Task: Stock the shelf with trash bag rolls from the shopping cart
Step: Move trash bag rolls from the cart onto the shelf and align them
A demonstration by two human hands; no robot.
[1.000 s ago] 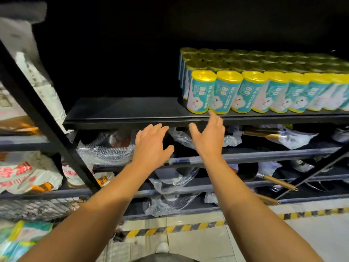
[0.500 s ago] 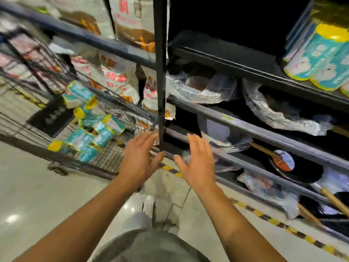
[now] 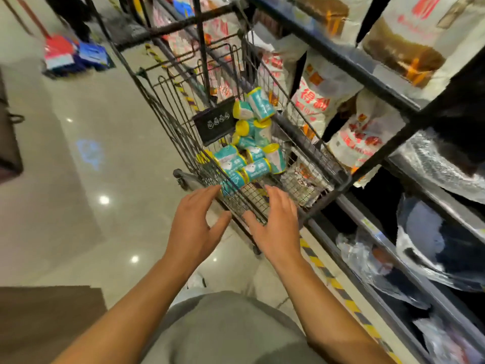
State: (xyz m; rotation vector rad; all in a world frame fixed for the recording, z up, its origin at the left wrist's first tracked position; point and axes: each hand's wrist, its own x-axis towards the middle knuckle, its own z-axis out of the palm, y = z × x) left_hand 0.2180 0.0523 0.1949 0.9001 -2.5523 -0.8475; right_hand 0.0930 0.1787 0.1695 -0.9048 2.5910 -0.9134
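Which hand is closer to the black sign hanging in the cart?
Left, narrowly. The left hand reaches just below the black sign, outside the shopping cart wall; the right hand sits lower right, over the cart's near corner. Both are open and empty.

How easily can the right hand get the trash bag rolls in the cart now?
Probably yes: the right hand is open and empty above the cart's near rim, the basket is open-topped, and the nearest trash bag rolls lie uncovered just beyond.

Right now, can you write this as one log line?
step: reach for rolls | cart: has rolls | left hand: empty | right hand: empty
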